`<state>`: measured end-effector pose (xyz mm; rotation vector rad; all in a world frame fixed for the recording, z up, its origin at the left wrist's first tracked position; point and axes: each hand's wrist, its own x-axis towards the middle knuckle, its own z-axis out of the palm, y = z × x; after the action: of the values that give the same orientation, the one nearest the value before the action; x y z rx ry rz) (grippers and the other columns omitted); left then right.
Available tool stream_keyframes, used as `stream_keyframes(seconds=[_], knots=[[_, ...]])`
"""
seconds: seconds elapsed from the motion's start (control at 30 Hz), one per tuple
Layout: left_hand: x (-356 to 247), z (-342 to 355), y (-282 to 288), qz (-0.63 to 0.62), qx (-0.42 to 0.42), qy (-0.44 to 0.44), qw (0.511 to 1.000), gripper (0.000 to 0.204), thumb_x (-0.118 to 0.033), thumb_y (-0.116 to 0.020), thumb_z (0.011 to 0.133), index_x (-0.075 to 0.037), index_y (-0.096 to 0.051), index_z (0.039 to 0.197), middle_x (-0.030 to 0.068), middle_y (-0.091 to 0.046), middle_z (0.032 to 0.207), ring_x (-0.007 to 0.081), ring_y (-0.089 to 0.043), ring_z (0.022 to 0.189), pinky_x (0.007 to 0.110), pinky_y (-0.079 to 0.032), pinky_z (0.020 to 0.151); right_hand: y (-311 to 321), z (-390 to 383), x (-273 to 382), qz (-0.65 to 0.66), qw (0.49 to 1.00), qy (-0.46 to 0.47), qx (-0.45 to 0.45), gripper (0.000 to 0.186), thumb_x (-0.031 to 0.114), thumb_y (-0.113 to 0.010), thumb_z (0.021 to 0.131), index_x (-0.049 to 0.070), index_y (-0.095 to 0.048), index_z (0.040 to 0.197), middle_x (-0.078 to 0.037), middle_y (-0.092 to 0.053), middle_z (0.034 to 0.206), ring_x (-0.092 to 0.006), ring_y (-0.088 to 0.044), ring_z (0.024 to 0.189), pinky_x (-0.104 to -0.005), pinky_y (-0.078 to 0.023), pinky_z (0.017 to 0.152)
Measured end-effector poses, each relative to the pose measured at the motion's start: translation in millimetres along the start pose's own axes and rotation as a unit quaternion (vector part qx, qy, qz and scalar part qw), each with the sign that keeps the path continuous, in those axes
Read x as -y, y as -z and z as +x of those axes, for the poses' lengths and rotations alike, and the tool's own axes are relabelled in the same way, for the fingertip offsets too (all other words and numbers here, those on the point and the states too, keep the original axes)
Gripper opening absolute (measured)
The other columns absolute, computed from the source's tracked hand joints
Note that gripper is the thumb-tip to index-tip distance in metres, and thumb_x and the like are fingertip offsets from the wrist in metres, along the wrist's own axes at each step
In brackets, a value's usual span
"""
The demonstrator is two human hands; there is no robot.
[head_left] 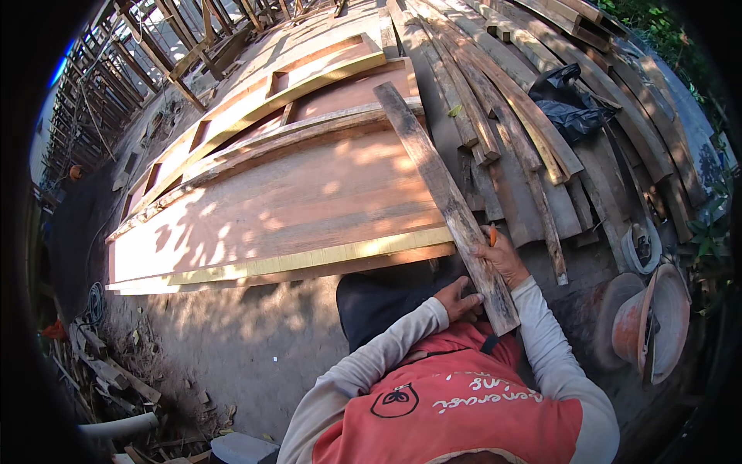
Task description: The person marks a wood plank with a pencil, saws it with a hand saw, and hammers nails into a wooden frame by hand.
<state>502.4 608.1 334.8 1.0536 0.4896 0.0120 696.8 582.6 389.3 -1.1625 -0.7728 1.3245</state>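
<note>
A long, dark-stained wooden board (439,184) slants from near my chest toward the upper middle, across the edge of plywood panels framed with timber (294,198). My right hand (502,255) is closed around the board's right side, with a small orange object (492,234) between its fingers, too hidden to identify. Lower down, my left hand (461,301) has its fingers curled at the board's left edge, near its end. A pale yellow timber strip (325,255) runs along the nearest panel's edge, just left of my right hand.
Stacked planks (533,193) fill the right, with a black plastic bag (560,104) on them. A rusty round pan (653,325) and a pale coil (645,240) lie at right. Upright poles (116,77) stand upper left; scrap wood (108,371) and a pipe (116,427) lie lower left.
</note>
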Motion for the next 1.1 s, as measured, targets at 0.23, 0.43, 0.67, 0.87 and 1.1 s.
stream_keyframes(seconds=[0.23, 0.43, 0.67, 0.87, 1.1], knots=[[-80.9, -3.4, 64.1, 0.069, -0.264, -0.159, 0.949, 0.038, -0.027, -0.068, 0.1, 0.002, -0.061, 0.123, 0.0131, -0.071, 0.102, 0.0196, -0.072, 0.083, 0.033, -0.06, 0.075, 10.4, -96.6, -11.7, -0.166, 0.983, 0.03, -0.071, 0.064, 0.02, -0.08, 0.083, -0.009, -0.056, 0.135, -0.013, -0.068, 0.122, -0.0192, -0.065, 0.11, -0.0332, -0.049, 0.1], [-124.8, 96.7, 115.4, 0.205, -0.4, -0.202, 0.87, 0.083, -0.048, -0.08, 0.086, 0.008, -0.051, 0.14, 0.0252, -0.067, 0.124, 0.0325, -0.068, 0.114, 0.041, -0.055, 0.097, 5.4, -149.1, -31.0, -0.286, 0.945, 0.018, -0.16, 0.069, 0.021, -0.081, 0.083, -0.013, -0.054, 0.137, -0.019, -0.069, 0.125, -0.0214, -0.065, 0.116, -0.0362, -0.049, 0.103], [-135.1, 182.5, 110.6, 0.19, -0.333, -0.127, 0.915, 0.101, -0.057, -0.085, 0.075, 0.012, -0.05, 0.141, 0.0278, -0.066, 0.128, 0.0354, -0.066, 0.12, 0.042, -0.053, 0.102, -6.1, -128.4, -17.3, -0.354, 0.911, 0.009, -0.211, 0.072, 0.023, -0.08, 0.084, -0.013, -0.051, 0.141, -0.025, -0.071, 0.119, -0.0303, -0.072, 0.107, -0.039, -0.056, 0.091], [-135.9, 189.8, 132.2, 0.088, -0.351, -0.124, 0.924, 0.078, -0.049, -0.087, 0.072, 0.006, -0.063, 0.122, 0.0245, -0.072, 0.12, 0.034, -0.071, 0.112, 0.04, -0.054, 0.098, -22.3, -104.4, -9.5, -0.474, 0.855, 0.04, -0.207, 0.069, 0.026, -0.077, 0.083, -0.009, -0.054, 0.138, -0.03, -0.071, 0.109, -0.0441, -0.072, 0.1, -0.0476, -0.058, 0.084], [-125.5, 183.0, 150.9, 0.078, -0.352, -0.149, 0.921, 0.077, -0.046, -0.086, 0.073, 0.007, -0.064, 0.125, 0.0227, -0.073, 0.119, 0.0306, -0.072, 0.109, 0.039, -0.054, 0.097, -33.5, -89.5, -31.2, -0.512, 0.831, 0.062, -0.208, 0.068, 0.027, -0.077, 0.08, -0.007, -0.057, 0.136, -0.031, -0.072, 0.101, -0.0469, -0.072, 0.092, -0.0505, -0.058, 0.079]])
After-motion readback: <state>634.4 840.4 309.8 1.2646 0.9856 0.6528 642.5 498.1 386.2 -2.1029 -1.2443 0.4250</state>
